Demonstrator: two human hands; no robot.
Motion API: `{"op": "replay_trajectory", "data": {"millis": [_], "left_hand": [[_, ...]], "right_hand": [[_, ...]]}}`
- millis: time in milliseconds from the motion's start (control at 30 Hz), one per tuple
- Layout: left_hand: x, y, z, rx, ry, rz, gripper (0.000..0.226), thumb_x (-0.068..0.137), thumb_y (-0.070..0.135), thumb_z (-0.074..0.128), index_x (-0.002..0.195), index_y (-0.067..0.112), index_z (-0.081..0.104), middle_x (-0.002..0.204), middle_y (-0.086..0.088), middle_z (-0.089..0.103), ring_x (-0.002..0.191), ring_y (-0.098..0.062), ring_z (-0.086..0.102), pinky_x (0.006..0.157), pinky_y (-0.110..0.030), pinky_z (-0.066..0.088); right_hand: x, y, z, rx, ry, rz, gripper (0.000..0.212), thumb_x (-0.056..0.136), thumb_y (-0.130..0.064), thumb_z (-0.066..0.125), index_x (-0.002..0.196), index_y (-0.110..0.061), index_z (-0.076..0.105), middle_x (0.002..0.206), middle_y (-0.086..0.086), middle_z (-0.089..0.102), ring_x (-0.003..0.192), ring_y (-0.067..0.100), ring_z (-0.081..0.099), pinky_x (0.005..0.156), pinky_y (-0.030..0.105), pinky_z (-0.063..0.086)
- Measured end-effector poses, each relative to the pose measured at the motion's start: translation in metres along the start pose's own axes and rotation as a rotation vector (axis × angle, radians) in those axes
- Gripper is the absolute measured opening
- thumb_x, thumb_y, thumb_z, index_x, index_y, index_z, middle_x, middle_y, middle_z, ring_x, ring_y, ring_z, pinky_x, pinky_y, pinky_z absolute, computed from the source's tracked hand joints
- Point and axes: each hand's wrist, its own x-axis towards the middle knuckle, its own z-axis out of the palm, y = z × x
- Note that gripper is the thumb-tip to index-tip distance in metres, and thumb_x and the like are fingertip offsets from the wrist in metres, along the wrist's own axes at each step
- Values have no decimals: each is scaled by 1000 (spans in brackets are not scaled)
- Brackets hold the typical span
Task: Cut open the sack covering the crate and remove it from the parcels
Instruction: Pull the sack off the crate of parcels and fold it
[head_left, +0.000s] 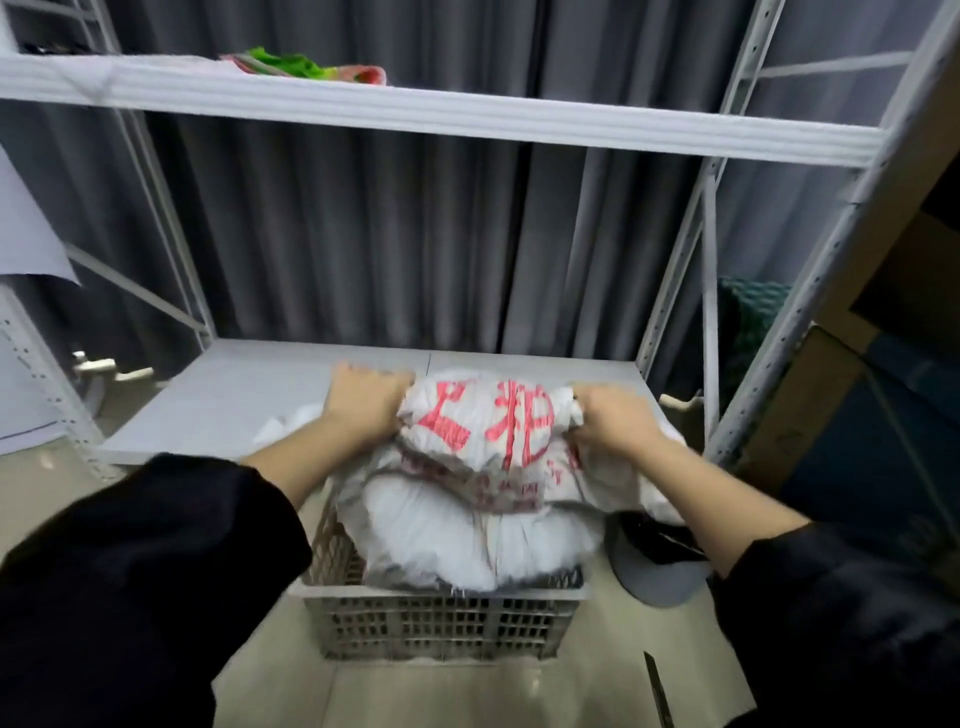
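Head view: I see left hand (363, 402) and right hand (610, 421) each gripping bunched sack (485, 431), one per end, long axis left-right, above far side of crate (441, 618). White parcels (467, 540) beneath, near side. I judge lift-off next.

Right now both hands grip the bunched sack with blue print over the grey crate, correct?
Not quite: the head view shows the sack printed in red, not blue. The left hand and right hand do grip it over the grey crate.
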Motion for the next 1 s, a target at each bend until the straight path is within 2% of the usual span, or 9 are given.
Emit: {"op": "replay_trajectory", "data": {"millis": [67,133,267,433,600,767,867,1000], "left_hand": [[8,-22,-31,12,143,-24,30,82,47,55,103,25,52,104,-2,67,104,-27,58,80,-35,36],[13,-43,-64,-71,224,-61,28,82,43,55,100,22,49,100,-5,65,97,-32,62,71,-36,39],[13,-63,-108,-103,257,-98,27,81,42,56,93,20,45,92,-5,61,84,-33,62,63,-34,39],[4,-68,-130,-78,322,-86,28,84,43,54,96,19,47,92,-6,61,86,-34,62,63,-35,40],[-3,-67,-140,-45,198,-77,31,82,46,55,98,21,47,97,-5,62,92,-31,61,65,-34,39],[-10,-79,-167,-62,267,-85,40,79,51,58,101,19,48,96,-7,61,91,-33,60,66,-35,38],[-12,-86,-188,-66,248,-87,47,73,59,60,97,21,47,92,-5,62,85,-31,57,67,-35,37],[-18,-95,-203,-62,342,-74,51,73,65,57,95,21,46,89,-5,63,82,-31,57,66,-35,38]], "right_hand": [[12,-5,-37,-18,125,25,34,81,-36,61,113,-26,57,112,4,68,104,31,63,75,35,45],[26,-10,-73,-75,218,43,33,81,-38,58,111,-26,53,108,3,67,100,31,63,70,35,43],[34,-19,-114,-117,307,-2,32,80,-38,57,109,-23,52,100,5,68,91,32,63,63,34,40],[22,-21,-136,-138,395,-31,32,80,-35,56,109,-23,53,99,4,67,90,33,63,62,32,37],[11,-26,-140,-135,300,-24,39,79,-41,59,114,-26,53,103,5,68,93,32,63,65,33,41],[3,-33,-157,-115,398,-63,39,80,-42,58,115,-25,53,103,6,68,94,34,62,65,33,37],[4,-35,-184,-66,375,-63,44,75,-46,61,116,-32,54,105,7,69,97,35,63,69,33,39],[5,-34,-207,1,398,-70,45,69,-51,61,109,-32,56,103,2,69,96,31,62,73,35,46]]}}
